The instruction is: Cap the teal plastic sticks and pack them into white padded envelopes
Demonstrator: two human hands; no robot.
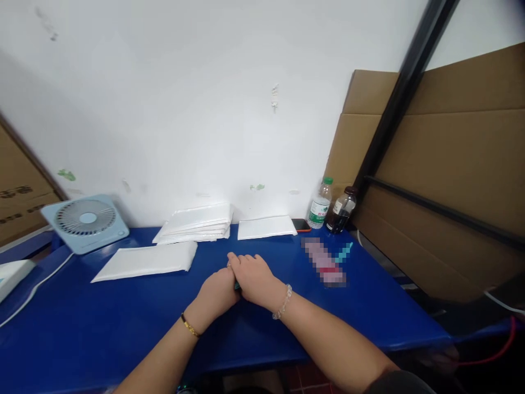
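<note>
Above the blue table, my left hand [218, 291] and my right hand [255, 280] are closed together, the right one lying over the fingers of the left. A small teal-green bit peeks out between them; the rest is hidden, so I cannot make out what it is. A white padded envelope [147, 261] lies to the left of my hands. Behind them are a stack of white padded envelopes [197, 221] and another single white envelope [266, 227].
A light blue fan [88, 221] with a white cord stands at the left. At the back right are a phone [302, 225], a green-capped water bottle [320, 205] and a bottle of dark liquid [342, 210]. A blurred pinkish item [322, 260] lies right. Cardboard [459, 180] borders the blue table [102, 328].
</note>
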